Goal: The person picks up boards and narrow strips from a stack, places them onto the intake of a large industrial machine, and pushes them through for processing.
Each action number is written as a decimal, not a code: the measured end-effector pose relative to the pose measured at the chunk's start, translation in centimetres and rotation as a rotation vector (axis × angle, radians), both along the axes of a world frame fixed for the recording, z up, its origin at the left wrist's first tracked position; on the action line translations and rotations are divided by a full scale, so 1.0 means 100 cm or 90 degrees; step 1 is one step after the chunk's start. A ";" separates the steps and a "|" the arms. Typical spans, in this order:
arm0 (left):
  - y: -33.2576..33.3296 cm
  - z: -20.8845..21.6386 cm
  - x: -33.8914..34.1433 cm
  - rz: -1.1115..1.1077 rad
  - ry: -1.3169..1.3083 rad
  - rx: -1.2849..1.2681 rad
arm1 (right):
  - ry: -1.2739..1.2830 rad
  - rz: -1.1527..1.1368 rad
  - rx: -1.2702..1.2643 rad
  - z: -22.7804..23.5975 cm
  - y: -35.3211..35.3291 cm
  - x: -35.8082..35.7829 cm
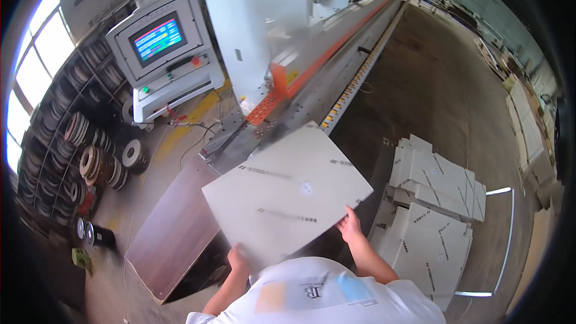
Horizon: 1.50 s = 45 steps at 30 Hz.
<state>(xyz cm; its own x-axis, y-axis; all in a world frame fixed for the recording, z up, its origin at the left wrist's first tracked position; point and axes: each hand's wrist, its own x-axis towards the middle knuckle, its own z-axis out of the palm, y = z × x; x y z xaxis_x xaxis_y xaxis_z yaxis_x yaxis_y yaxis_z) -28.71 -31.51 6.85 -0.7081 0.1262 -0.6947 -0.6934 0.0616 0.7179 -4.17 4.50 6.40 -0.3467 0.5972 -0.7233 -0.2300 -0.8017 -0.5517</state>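
Observation:
A pale rectangular panel with dark printed marks (282, 195) is held out in front of me, tilted across the view. My left hand (237, 258) grips its near left edge, fingers hidden beneath. On the near right edge, close to the corner, my right hand (348, 225) is closed round it, thumb on the edge. The panel's far corner reaches the infeed end of a long machine with an orange guard strip (264, 111). Under the panel's left part lies a brown board table (174, 234).
A control console with a lit screen (159, 39) stands at the far left. Racks of edge-band rolls (99, 165) line the left side. Stacked pale panels (429, 249) lie at my right, beside a white metal frame (510, 243). A machine rail (354, 81) runs away from me.

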 end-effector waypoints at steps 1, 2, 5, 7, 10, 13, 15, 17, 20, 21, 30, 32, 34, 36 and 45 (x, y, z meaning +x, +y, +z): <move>-0.003 0.006 -0.003 0.014 -0.023 0.027 | 0.038 0.041 0.029 0.007 0.002 -0.017; -0.006 0.008 -0.005 0.027 -0.045 0.055 | 0.077 0.081 0.058 0.013 0.004 -0.034; -0.013 -0.007 -0.024 0.034 -0.037 0.109 | -0.005 0.193 0.112 0.014 -0.007 -0.074; -0.004 -0.001 -0.032 0.018 -0.027 0.117 | -0.015 0.287 0.137 0.025 -0.025 -0.093; 0.017 0.008 -0.043 0.043 -0.032 0.117 | 0.039 0.359 0.135 0.038 -0.063 -0.114; 0.021 0.015 -0.051 0.072 -0.065 0.164 | 0.073 0.385 0.160 0.073 -0.081 -0.128; 0.035 0.029 -0.047 0.097 -0.129 0.177 | 0.066 0.327 0.170 0.059 -0.078 -0.131; 0.046 0.019 -0.046 0.124 -0.135 0.180 | 0.062 0.292 0.176 0.046 -0.069 -0.130; 0.063 0.015 -0.052 0.107 -0.135 0.179 | 0.063 0.262 0.170 0.038 -0.053 -0.131; 0.067 0.012 -0.053 0.098 -0.134 0.173 | 0.055 0.260 0.179 0.039 -0.045 -0.132; 0.170 0.023 -0.060 0.066 -0.128 0.196 | 0.067 0.202 0.183 0.029 0.041 -0.142; 0.176 0.000 -0.071 -0.006 -0.102 0.109 | 0.101 0.178 0.175 0.038 0.049 -0.148; 0.192 0.005 -0.075 -0.091 -0.118 0.055 | 0.128 0.126 0.181 0.033 0.059 -0.142; 0.195 -0.021 -0.085 -0.167 -0.106 0.090 | 0.075 0.111 0.221 0.017 0.060 -0.134; 0.044 -0.153 -0.111 -0.576 0.154 -0.169 | -0.207 0.097 0.139 -0.054 -0.050 0.069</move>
